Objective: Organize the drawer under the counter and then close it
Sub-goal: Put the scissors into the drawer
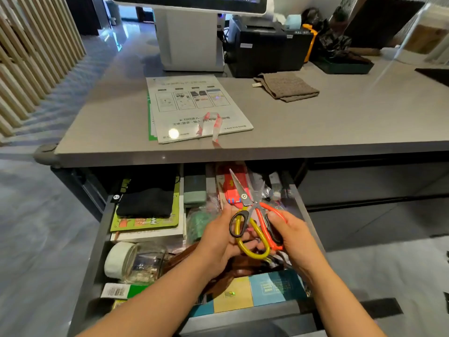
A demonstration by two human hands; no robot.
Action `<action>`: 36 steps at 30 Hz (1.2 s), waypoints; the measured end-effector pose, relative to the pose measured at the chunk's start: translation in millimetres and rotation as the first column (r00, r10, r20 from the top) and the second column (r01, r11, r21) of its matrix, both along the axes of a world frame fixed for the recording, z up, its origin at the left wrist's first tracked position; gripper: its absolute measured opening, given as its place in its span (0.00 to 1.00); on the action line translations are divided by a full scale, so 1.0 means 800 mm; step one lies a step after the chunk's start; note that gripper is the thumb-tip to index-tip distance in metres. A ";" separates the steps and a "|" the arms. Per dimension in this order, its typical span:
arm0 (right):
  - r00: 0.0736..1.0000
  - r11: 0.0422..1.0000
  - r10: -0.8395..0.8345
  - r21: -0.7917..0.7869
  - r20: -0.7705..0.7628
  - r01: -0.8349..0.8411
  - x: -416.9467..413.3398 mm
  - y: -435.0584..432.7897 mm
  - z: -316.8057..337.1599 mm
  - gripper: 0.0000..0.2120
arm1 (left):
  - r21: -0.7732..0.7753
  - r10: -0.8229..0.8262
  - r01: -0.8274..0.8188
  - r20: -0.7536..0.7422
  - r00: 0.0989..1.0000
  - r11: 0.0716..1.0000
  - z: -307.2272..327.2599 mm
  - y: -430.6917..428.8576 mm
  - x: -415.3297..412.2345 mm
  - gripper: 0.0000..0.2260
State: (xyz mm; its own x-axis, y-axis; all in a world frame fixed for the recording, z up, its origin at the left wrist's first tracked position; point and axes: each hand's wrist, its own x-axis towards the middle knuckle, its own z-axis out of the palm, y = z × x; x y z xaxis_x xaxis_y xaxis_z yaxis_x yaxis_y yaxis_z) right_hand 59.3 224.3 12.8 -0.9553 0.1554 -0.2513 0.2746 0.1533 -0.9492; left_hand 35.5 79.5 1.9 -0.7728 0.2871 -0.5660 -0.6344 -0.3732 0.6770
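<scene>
While the drawer [96,251] stands pulled open under the table [340,117], lower middle of the frame, both hands are over its clutter. The left hand [218,239] has its grip curled round the yellow-handled scissors [258,233]. The right hand [295,237] grips the orange-handled scissors [262,221], and the two pairs cross with blades pointing up.

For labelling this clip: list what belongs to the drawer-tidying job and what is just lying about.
Job: drawer, yellow scissors in left hand, orange scissors in right hand, glass jar, black cloth.
Lying about: printed sheet, grey cloth, printer, ribbon.
</scene>
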 end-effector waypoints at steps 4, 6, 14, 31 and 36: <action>0.993 0.984 -0.113 0.136 -0.036 0.117 -0.010 -0.026 -0.004 0.08 | 0.167 0.031 -0.045 0.086 0.996 0.985 -0.008 0.008 0.006 0.16; 0.976 0.964 -0.214 0.151 -0.051 0.219 -0.012 -0.035 -0.008 0.03 | 0.258 0.066 -0.082 0.070 0.995 0.963 -0.010 0.010 0.009 0.11; 0.996 0.803 0.008 0.593 -0.092 0.048 -0.015 -0.033 -0.010 0.09 | 0.334 0.165 -0.183 0.081 0.983 0.925 -0.007 0.014 0.001 0.06; 0.991 0.829 -0.126 0.543 -0.047 0.131 -0.025 0.013 -0.015 0.11 | -0.082 0.091 -0.090 0.010 0.996 0.993 -0.014 0.039 -0.018 0.11; 0.968 0.792 -0.088 0.606 0.234 -0.075 -0.026 0.044 -0.017 0.12 | -0.177 -0.102 0.106 0.033 0.994 0.978 -0.011 0.087 -0.024 0.13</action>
State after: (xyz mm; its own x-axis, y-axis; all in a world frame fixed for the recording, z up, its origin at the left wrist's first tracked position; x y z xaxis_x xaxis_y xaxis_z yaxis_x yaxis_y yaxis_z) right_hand 38.6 259.1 -0.9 -0.8767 0.3587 -0.3205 0.4809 0.6708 -0.5647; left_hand 15.9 149.3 -6.5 -0.7300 0.2581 -0.6328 -0.6798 -0.1788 0.7113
